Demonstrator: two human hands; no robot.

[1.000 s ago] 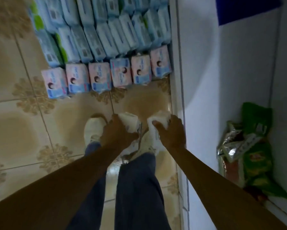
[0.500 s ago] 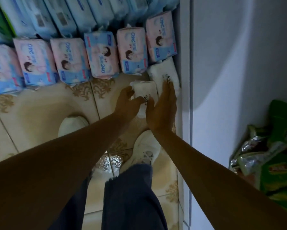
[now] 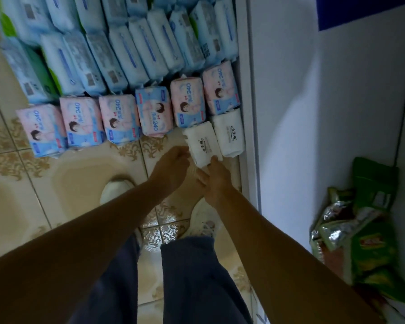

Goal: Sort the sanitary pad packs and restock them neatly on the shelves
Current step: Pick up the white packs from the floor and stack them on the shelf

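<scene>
Two hands flank one white pack [image 3: 202, 146]: left hand [image 3: 173, 167] touches its left side, fingers loose; right hand [image 3: 216, 181] presses its near end with straight fingers; neither clasps it. Step looks like squaring it beside the second white pack [image 3: 229, 134] at the right edge of the floor [image 3: 68, 183]. Next: straighten, release. Pink packs [image 3: 117, 118] crowd just behind; shoe [image 3: 202, 224] below limits room.
</scene>
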